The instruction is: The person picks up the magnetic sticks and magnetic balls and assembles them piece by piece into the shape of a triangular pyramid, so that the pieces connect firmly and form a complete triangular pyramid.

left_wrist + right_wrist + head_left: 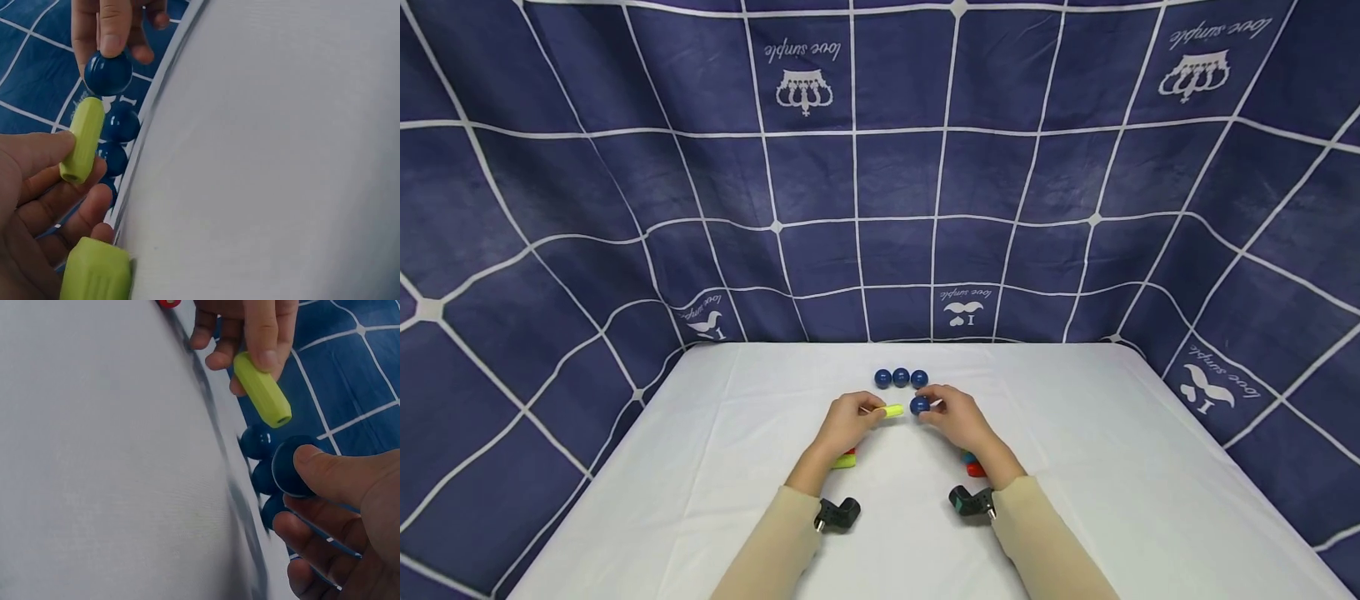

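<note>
My left hand (844, 425) pinches a short yellow-green plastic rod (893, 411) between thumb and fingers. The rod's near end shows a small hole in the right wrist view, where the rod (265, 392) points toward a glossy blue ball (289, 467). That ball is pinched between the thumb and fingers of my right hand (962, 419). In the head view a small gap separates rod and ball. Both hands are over the far middle of the white table. Just beyond them, three more blue balls (901, 378) sit in a row.
Beside my left forearm lie a yellow-green piece (844, 461) and a red one, partly hidden. Red (976, 470) and blue pieces lie by my right forearm, partly covered. A dark blue grid-patterned cloth (895, 175) hangs behind the white table (737, 500) and at its sides.
</note>
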